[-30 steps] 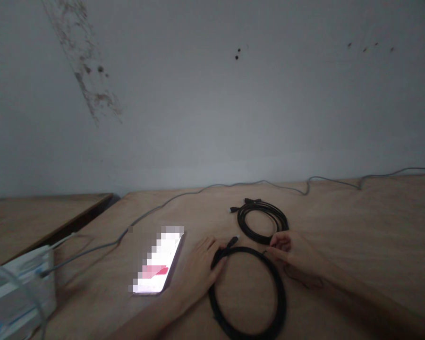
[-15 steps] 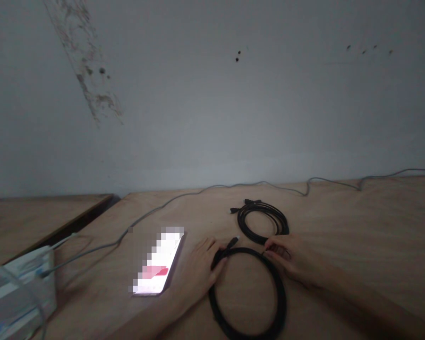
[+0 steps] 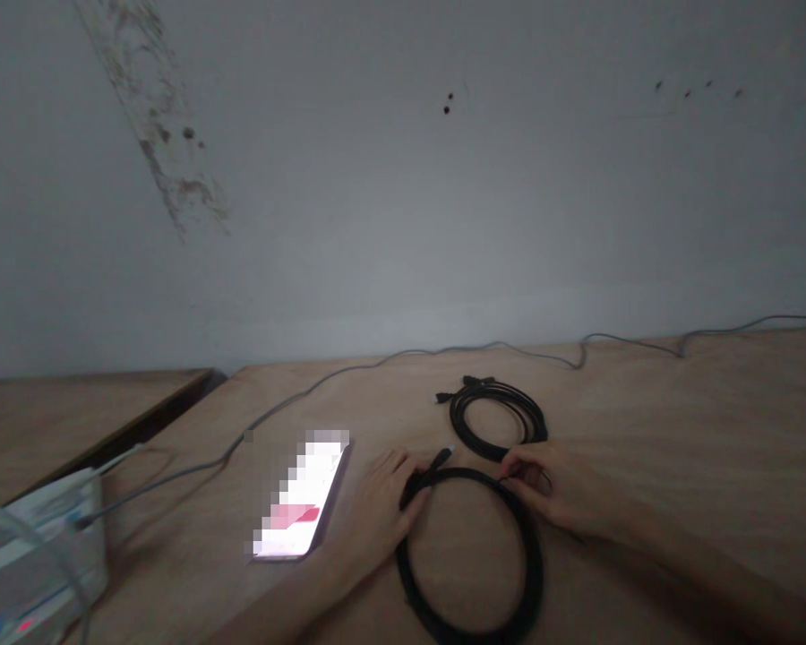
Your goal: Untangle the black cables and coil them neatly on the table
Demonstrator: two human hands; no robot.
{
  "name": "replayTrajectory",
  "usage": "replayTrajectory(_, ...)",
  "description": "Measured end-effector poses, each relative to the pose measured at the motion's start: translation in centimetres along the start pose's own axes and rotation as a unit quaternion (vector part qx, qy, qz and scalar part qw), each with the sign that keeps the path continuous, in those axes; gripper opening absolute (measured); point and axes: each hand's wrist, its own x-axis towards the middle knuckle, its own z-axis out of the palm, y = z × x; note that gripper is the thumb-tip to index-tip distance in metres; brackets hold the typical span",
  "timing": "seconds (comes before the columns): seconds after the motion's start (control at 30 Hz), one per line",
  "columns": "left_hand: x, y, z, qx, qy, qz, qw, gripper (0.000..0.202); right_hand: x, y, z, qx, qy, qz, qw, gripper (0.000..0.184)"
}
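A thick black cable (image 3: pixel 532 573) lies coiled in a ring on the table, its plug end (image 3: pixel 441 459) pointing up and right. My left hand (image 3: pixel 390 502) is closed around the upper left of this ring, thumb inside the loop. At the ring's upper right, my right hand (image 3: pixel 544 484) pinches a thin black strand, perhaps a tie; its fingertips hide most of it. Just behind, a second coiled black cable (image 3: pixel 460 432) rests on the table with its plugs (image 3: pixel 475 382) at the upper left, close to my right fingers.
Left of my left hand lies a phone (image 3: pixel 302 502) with a lit screen. A white power strip or box (image 3: pixel 73 537) with plugged-in cords stands at the lower left. A grey cord (image 3: pixel 278 410) runs along the table (image 3: pixel 698 430) by the wall (image 3: pixel 376 224).
Both hands stay nearly in place; my right fingers shift only slightly. A small red light now shows on the white box at the lower left.
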Motion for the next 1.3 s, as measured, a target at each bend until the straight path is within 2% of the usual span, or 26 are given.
replayTrajectory(0.2, 0.0, -0.1, 0.0, -0.012, 0.002, 0.007, 1.000, 0.019, -0.1, 0.6, 0.7, 0.070, 0.001, 0.051, 0.996, 0.011)
replayTrajectory(0.37, -0.1, -0.2, 0.1, -0.008, 0.001, -0.002, 1.000, 0.017, 0.0, 0.2, 0.7, 0.077, 0.021, 0.085, 0.993, 0.010)
replayTrajectory(0.63, 0.0, -0.1, 0.0, -0.014, 0.003, 0.008, 1.000, 0.019, 0.1, 1.3, 0.8, 0.066, -0.005, 0.094, 0.993, 0.013)
replayTrajectory(0.77, -0.1, -0.1, 0.1, -0.011, 0.000, 0.002, 1.000, 0.018, 0.1, 1.7, 0.8, 0.038, -0.007, 0.062, 0.997, 0.015)
replayTrajectory(0.93, -0.1, 0.0, 0.0, -0.015, 0.002, -0.003, 1.000, 0.019, 0.1, 1.4, 0.0, -0.043, 0.021, -0.007, 0.999, 0.020)
replayTrajectory(1.03, -0.1, 0.0, 0.0, -0.019, -0.002, -0.001, 1.000, 0.019, 0.1, 1.5, -0.1, -0.059, 0.013, -0.051, 0.997, 0.020)
replayTrajectory(1.17, 0.0, -0.1, 0.0, -0.016, 0.002, 0.001, 1.000, 0.017, 0.1, 2.4, 0.2, -0.087, 0.003, -0.093, 0.992, 0.032)
replayTrajectory(1.3, 0.0, -0.1, 0.1, -0.021, 0.000, -0.001, 1.000, 0.017, 0.1, 2.9, 0.4, -0.099, -0.006, -0.117, 0.988, 0.028)
